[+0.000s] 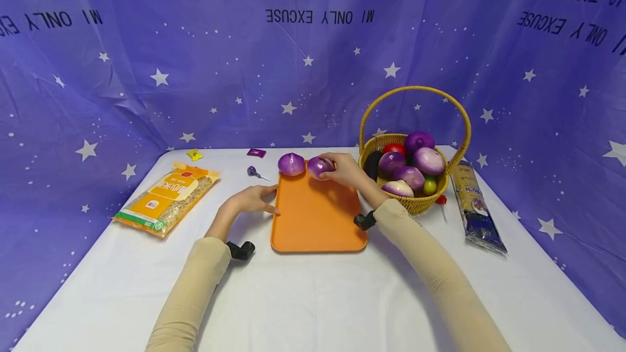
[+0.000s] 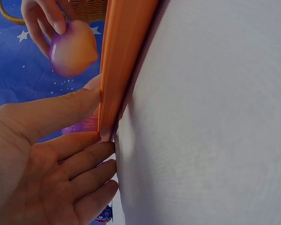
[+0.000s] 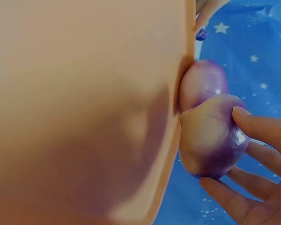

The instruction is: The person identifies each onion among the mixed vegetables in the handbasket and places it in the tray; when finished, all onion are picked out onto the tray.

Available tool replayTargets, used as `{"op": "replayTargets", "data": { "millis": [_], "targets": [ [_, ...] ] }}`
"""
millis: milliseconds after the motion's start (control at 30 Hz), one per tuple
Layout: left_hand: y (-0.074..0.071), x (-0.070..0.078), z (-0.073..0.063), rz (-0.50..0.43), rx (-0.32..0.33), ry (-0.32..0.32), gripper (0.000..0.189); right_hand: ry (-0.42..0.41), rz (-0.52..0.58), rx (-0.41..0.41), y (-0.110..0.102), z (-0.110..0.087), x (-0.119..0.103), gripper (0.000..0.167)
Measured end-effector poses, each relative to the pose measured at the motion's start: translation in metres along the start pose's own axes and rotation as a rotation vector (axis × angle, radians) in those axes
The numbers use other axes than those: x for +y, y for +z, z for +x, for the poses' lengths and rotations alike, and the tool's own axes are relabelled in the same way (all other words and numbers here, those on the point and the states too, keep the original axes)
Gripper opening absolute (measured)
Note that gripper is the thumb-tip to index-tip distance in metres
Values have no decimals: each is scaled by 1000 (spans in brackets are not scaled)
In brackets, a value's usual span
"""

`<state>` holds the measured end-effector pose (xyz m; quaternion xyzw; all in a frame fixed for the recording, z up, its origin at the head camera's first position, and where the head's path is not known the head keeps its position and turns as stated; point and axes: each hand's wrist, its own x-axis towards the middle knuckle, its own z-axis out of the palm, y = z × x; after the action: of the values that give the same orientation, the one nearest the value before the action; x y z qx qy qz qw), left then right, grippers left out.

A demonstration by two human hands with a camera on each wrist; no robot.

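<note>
My right hand [image 1: 342, 170] grips a purple onion [image 1: 320, 168] over the far end of the orange tray [image 1: 318, 216], thumb and fingers spread around its skin. In the right wrist view, this held onion [image 3: 210, 136] partly covers a second onion [image 3: 203, 84]. That second onion [image 1: 292, 164] sits at the tray's far left corner. With straight fingers, my left hand [image 1: 251, 199] touches the tray's left side. The left wrist view shows its thumb [image 2: 61, 112] at the rim and the other fingers stretched low against the edge.
Right of the tray stands a wicker basket [image 1: 418, 205] with onions and other produce. A dark blue packet [image 1: 476, 208] and a red lollipop [image 1: 442, 200] lie beside it. To the left are a grain bag [image 1: 168, 200], a purple lollipop [image 1: 252, 171] and wrapped candies [image 1: 194, 155].
</note>
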<state>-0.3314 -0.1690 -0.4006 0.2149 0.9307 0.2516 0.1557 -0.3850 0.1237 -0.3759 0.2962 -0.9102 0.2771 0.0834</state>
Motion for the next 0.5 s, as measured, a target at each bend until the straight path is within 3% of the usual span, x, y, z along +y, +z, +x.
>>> {"op": "replayTargets", "data": {
  "millis": [267,500],
  "targets": [
    [0,0,-2,-5,6,5,87,118,-9,-31,12,18,6,48],
    [2,-2,0,-8,11,6,88,124,-38,-35,18,25,9,49]
  ]
}}
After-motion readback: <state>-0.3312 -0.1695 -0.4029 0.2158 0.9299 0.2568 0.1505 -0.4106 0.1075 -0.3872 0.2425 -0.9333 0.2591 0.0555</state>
